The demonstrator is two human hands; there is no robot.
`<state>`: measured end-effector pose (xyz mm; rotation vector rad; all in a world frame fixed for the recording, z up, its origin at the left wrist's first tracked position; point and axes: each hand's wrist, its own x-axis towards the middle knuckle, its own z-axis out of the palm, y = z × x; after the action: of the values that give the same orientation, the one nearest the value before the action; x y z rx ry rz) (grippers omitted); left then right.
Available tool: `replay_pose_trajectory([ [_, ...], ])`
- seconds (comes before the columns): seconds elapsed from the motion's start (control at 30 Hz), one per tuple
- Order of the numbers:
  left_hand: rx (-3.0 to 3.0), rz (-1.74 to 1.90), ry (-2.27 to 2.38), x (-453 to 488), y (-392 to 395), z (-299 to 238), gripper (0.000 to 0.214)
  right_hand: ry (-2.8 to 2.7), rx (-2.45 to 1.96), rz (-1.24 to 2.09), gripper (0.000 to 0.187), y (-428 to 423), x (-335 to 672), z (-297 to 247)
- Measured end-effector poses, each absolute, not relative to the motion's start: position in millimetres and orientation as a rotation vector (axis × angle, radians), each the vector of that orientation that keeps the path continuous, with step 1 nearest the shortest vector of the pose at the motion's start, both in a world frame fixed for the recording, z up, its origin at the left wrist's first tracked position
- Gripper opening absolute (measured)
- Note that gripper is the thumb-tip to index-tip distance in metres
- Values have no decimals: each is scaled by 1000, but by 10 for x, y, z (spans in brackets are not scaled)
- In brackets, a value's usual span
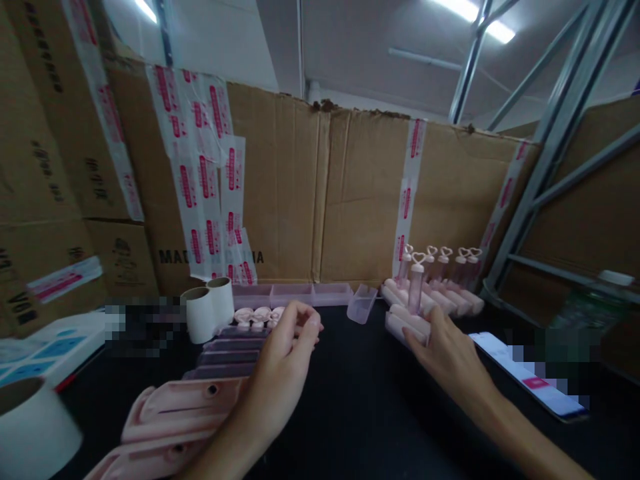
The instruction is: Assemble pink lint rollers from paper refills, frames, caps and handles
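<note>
My right hand [447, 350] has its thumb and fingers around a pale pink rounded base [407, 325], low over the black table at right. A clear pinkish tube with a heart-shaped top [416, 287] stands upright at that base. Just behind are several similar pink pieces [450, 299] with heart-topped tubes. My left hand [295, 340] is curled, thumb against fingers, and whatever may be inside is hidden. Beside it are small pink ribbed pieces [261, 316], dark translucent strips [233, 353] and pink moulded shells [185, 407].
Two white rolls [200, 317] stand at the left, with another roll [37, 430] nearer. A translucent lilac cup [362, 304] and a lilac divided tray [293, 294] sit by the cardboard wall [360, 200]. A phone [525, 373] and a bottle [590, 307] are at right.
</note>
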<state>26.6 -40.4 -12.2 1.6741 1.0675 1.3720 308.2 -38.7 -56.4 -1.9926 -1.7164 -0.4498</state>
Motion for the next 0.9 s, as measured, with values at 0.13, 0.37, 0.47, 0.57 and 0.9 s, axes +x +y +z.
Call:
replay_pose_trajectory([
  [0.13,1671,1359,1083,266,-410,-119,22,-1800,-2075,-505,20,-244,2946,-588],
  [0.37,1674,1358,1072,267,-423,-94,23,-1820,-2097,-683,36,34,2817,-487],
  [0.47,1665,1370,1079,253,-405,-100,23,-1771,-2031,-720,41,-19,2812,-421],
  [0.57,1658,1392,1085,253,-407,-102,24,-1884,-2011,-590,45,-102,2843,-365],
  [0.9,1663,1392,1110,260,-397,-113,24,-2077,-1721,1,29,42,2993,-627],
])
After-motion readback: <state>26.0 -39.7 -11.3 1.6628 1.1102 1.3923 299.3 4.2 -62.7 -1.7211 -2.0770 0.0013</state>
